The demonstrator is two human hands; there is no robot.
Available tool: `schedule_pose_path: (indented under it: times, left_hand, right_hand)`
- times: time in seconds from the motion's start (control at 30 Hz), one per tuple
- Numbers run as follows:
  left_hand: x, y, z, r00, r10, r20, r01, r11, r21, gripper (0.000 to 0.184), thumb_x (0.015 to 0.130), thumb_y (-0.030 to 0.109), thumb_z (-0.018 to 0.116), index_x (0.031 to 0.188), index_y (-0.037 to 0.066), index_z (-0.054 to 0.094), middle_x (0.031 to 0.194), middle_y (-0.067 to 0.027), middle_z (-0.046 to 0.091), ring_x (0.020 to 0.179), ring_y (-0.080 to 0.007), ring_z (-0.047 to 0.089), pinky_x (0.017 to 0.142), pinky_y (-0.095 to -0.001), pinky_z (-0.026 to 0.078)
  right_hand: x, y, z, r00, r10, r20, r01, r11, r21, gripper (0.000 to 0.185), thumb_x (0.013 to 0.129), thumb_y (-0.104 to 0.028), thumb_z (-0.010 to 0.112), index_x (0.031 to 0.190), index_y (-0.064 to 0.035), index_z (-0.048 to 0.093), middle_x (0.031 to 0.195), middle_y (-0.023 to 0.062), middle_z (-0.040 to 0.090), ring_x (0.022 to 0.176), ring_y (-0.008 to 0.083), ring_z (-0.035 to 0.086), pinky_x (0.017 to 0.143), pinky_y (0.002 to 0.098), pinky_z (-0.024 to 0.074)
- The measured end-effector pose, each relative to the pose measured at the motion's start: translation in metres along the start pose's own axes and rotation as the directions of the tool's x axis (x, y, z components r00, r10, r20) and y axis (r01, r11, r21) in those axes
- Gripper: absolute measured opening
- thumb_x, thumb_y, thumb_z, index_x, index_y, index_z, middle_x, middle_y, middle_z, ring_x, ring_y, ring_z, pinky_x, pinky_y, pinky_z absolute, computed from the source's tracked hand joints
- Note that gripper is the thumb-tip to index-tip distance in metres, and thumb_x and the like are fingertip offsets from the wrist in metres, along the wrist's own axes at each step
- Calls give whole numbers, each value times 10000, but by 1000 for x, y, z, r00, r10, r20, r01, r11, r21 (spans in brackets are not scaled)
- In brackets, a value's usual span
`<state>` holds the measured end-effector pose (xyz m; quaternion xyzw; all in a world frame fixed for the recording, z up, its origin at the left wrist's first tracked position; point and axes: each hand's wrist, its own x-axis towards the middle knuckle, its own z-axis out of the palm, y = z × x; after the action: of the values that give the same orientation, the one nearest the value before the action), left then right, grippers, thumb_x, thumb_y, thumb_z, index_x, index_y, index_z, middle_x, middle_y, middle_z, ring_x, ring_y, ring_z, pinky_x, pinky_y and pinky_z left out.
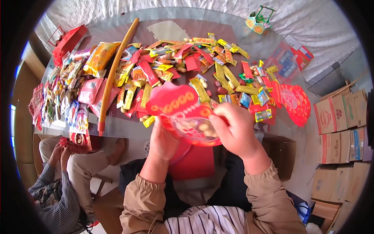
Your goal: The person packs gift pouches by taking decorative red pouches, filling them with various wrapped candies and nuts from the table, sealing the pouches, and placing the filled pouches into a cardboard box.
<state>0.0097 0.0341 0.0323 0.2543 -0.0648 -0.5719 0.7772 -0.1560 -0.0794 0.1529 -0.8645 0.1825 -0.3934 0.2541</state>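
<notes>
A red printed gift bag (177,104) with a clear window is up in front of me, over the table's near edge. Nuts or sweets show through the window. My left hand (163,136) holds the bag's left side, thumb pointing up along it. At the upper right edge, my right hand (235,128) pinches the bag with curled fingers. Just beyond lie wrapped candy bars (199,89), mostly yellow and red, mixed with peanuts and red dates. A fan of flat red bags (292,102) lies to the right of this pile.
A long wooden stick (116,74) divides the glass table; more snack packets (70,82) lie left of it. A green basket (258,23) stands at the back. Cardboard boxes (338,113) are stacked on the right. Another person's hands (62,152) hold something red at lower left.
</notes>
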Motion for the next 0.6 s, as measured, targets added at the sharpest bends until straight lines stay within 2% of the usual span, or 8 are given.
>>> schedule_pose_path:
  times: [0.07,0.1,0.23,0.3,0.33,0.43,0.53,0.6]
  left_hand:
    - [3,4,0,997,-29,-68,29,1000,-2,648,1042,574,396,1477,96,430,1420,-143,575,1286,-336,570,1074,-531,452]
    - [4,7,8,999,-35,3,35,999,-13,643,1047,583,368,1455,91,447,1387,-134,600,1241,-325,604,1048,-509,479]
    - [3,6,12,999,10,39,-14,995,103,578,1049,529,432,1421,89,474,1348,-106,628,1182,-281,645,983,-454,527]
    - [1,7,9,994,26,110,-52,971,234,515,1053,465,483,1400,85,492,1336,-94,637,1162,-256,657,956,-433,541]
    - [3,6,5,995,29,97,-51,972,229,477,1051,424,507,1387,86,503,1328,-90,641,1158,-247,658,952,-427,542]
    - [5,3,5,997,15,75,-29,980,197,369,1039,292,574,1338,77,543,1291,-85,656,1149,-216,658,964,-402,536]
    - [2,5,11,996,-21,84,4,981,195,298,1021,191,619,1284,58,580,1236,-88,677,1128,-183,659,992,-369,524]
    - [3,2,10,996,-26,88,2,963,268,292,1015,184,628,1276,61,581,1213,-78,685,1094,-170,667,970,-355,534]
  right_hand:
    - [-1,16,6,993,86,87,-84,996,-28,106,928,-101,677,898,-52,588,741,113,621,654,326,631,576,401,477]
    - [-2,14,7,993,92,73,-94,995,20,112,936,-112,676,911,-49,587,741,115,622,651,320,629,582,391,481]
    - [-2,12,5,985,153,81,-157,987,39,132,951,-132,675,925,-36,588,750,130,628,669,310,648,594,379,484]
    - [-2,16,3,974,195,120,-206,975,86,145,947,-130,688,970,-18,598,777,121,655,680,257,665,601,364,491]
    - [-2,17,3,967,215,139,-231,967,109,158,945,-129,694,993,-9,603,790,117,669,686,231,674,605,356,495]
    - [1,14,5,846,420,328,-523,772,360,168,922,-100,722,989,13,618,822,31,680,736,92,641,647,299,521]
    - [-7,32,6,617,498,609,-786,425,449,247,903,-60,722,1117,30,639,990,32,717,881,87,662,785,301,553]
    - [-10,37,18,789,377,485,-593,673,441,233,903,-34,698,1113,50,641,922,56,717,858,109,670,780,306,547]
